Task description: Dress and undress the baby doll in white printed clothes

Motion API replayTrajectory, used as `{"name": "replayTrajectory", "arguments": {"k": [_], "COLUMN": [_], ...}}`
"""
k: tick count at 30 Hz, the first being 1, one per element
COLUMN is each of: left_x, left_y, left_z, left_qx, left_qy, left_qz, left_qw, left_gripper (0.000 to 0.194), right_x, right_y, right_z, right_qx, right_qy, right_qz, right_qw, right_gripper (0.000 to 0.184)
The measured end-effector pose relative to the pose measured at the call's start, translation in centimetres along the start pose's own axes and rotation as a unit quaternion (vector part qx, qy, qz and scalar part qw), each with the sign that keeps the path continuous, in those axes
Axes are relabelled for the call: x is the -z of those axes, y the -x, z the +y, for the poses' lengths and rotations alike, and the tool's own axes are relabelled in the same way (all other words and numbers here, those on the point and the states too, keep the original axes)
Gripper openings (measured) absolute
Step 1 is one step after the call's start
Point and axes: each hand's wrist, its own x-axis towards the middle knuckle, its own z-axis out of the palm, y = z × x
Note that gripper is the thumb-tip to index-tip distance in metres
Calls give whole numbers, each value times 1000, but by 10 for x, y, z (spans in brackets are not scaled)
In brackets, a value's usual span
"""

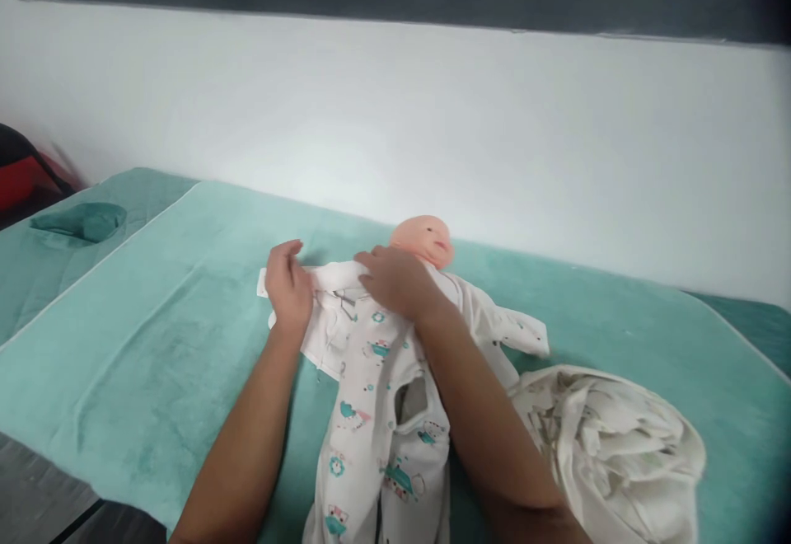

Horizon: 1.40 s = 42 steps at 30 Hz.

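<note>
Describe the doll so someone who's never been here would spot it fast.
Start with the green-covered table against the white wall. Near its wall side, just beyond the right hand, lies the doll. Its smooth, bare pink head sets it apart from the patterned white clothing in front and the crumpled cream cloth at right.

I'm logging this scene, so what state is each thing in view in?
Doll: lying down, head turned toward picture right
Printed garment: legs extended toward the camera, opening showing mid-length
Sleeve at picture right: stretched outward
Cloth bundle: crumpled
Green cover: spread, creased
Left hand: at the white fabric, fingers curled
Right hand: on the clothing, fingers bent
</note>
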Motion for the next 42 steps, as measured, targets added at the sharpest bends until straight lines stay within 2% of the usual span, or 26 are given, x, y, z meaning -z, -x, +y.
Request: {"name": "replayTrajectory", "arguments": {"k": [2,4,7,10,13,16,18,20,24,26,28,30,32,34,36,38,42], "left_x": [-4,-11,-18,-20,-20,-19,-17,-14,-10,-11,-15,-24,-37,-56,-77,-98,-127], "left_y": [3,6,8,8,8,9,8,8,7,11,18,27,38,46,53,55,51], "left_z": [8,13,13,11,8,5,2,1,14,34,62,96,130,159,178,190,197], "left_qx": [-66,-104,-106,-115,-113,-99,-87,-59,19,5,-58,-157,-271,-331,-340,-330,-310], "left_qy": [-23,-62,-162,-233,-254,-255,-231,-184,-51,-12,-6,-20,-79,-166,-231,-267,-293], "left_qz": [-104,-196,-249,-244,-226,-218,-213,-205,-173,-164,-191,-260,-333,-382,-415,-438,-490], "left_qw": [992,973,949,934,934,937,945,960,983,986,980,952,900,846,812,793,760], "left_gripper": [38,41,45,46,48,48,47,44,40,37,33,31,29,26,27,32,27], "right_x": [-11,-16,-15,-12,-15,-29,-44,-60,-83,-88,-90,-90,-90,-90,-91,-91,-90], "right_y": [-10,-15,-13,-4,12,39,61,84,115,118,116,111,107,105,104,104,102], "right_z": [-13,-16,-4,17,37,57,71,84,99,98,95,92,92,95,100,105,109], "right_qx": [37,49,25,-19,-13,14,-6,-49,-137,-177,-197,-204,-212,-234,-260,-273,-280], "right_qy": [27,15,-72,-175,-240,-325,-364,-352,-201,-145,-125,-126,-140,-156,-172,-186,-203], "right_qz": [-5,-3,14,54,82,134,179,212,236,242,254,278,307,331,342,343,331], "right_qw": [999,999,997,983,967,936,914,910,941,943,938,930,917,901,886,880,878], "right_gripper": [34,33,34,37,36,38,43,46,50,54,54,52,49,47,47,48,45]}}
